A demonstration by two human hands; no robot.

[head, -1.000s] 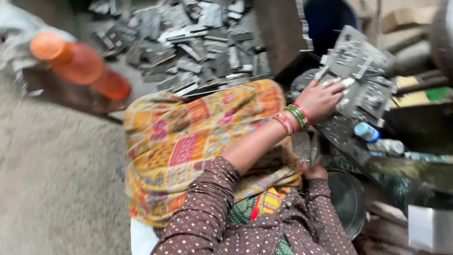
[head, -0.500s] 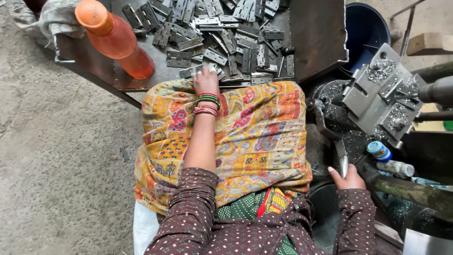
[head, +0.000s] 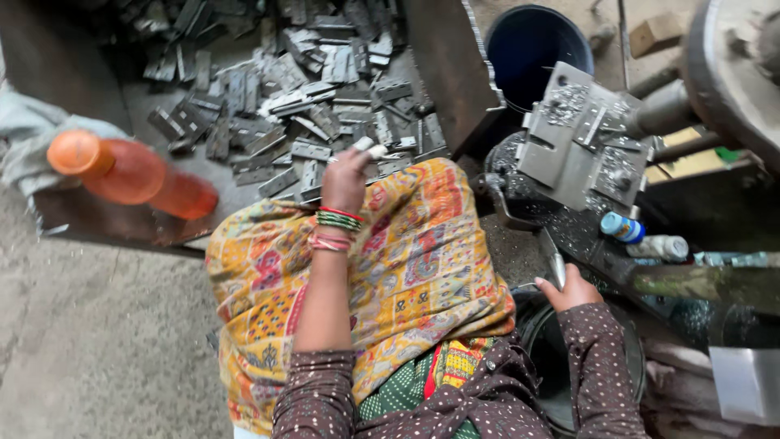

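Your left hand [head: 344,180] pinches a small grey metal hinge plate [head: 370,148] at the near edge of the pile of grey hinge plates [head: 284,89]. Your right hand [head: 569,290] grips a thin metal handle [head: 559,267], right of that pile, below the grey press fixture [head: 581,138]. An orange plastic bottle [head: 130,172] lies left of the pile.

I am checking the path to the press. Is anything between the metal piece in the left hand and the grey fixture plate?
The left hand holds a metal piece over the tray pile. The tray's tall dark side wall stands between it and the fixture plate.
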